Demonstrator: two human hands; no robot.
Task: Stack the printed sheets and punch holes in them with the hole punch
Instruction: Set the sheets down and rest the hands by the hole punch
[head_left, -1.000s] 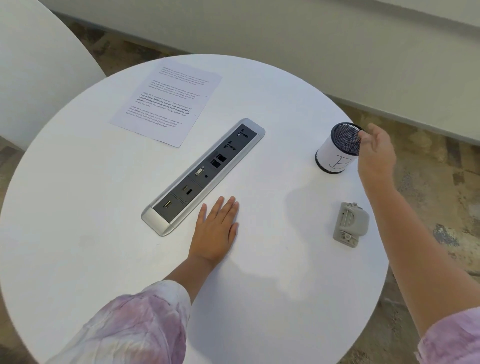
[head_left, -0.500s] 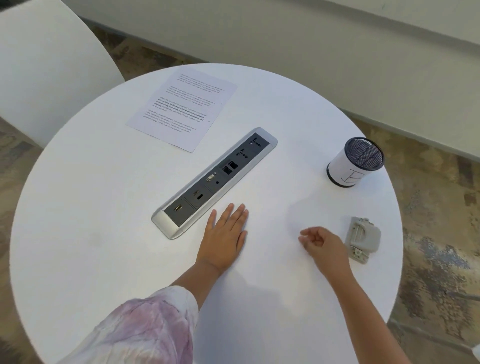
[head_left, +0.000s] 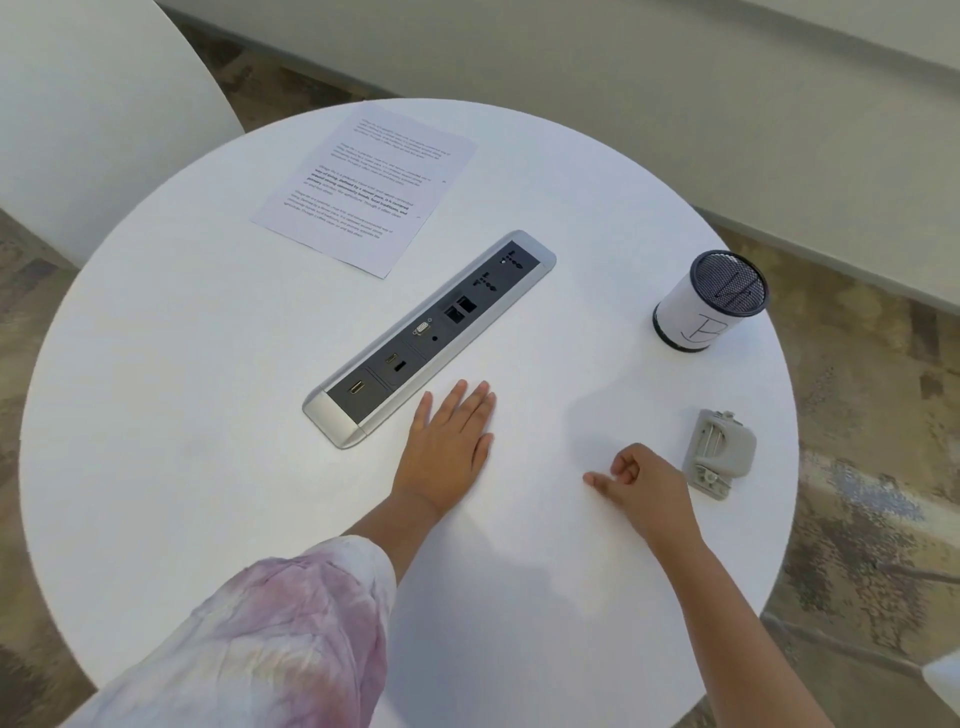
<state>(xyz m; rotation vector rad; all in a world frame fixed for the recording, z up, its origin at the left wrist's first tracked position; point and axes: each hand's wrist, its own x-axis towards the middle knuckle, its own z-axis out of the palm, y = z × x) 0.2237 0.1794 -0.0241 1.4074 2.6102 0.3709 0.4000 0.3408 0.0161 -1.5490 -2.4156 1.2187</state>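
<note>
The printed sheets (head_left: 363, 187) lie flat at the far left of the round white table (head_left: 156, 389), text facing up. A small grey hole punch (head_left: 719, 452) rests near the table's right edge. My left hand (head_left: 449, 447) lies flat on the table, palm down, fingers apart, just in front of the socket strip. My right hand (head_left: 644, 483) rests on the table a little left of the hole punch, fingers loosely curled with nothing in them, not touching the punch.
A silver and black socket strip (head_left: 431, 335) runs diagonally across the table's middle. A mesh pen cup (head_left: 709, 304) wrapped in white paper stands at the right rear. A white chair (head_left: 78, 119) is beyond the table at the left.
My right hand left the pen cup and came down to the table beside the hole punch, fingers curling in. The left hand has stayed flat in place.
</note>
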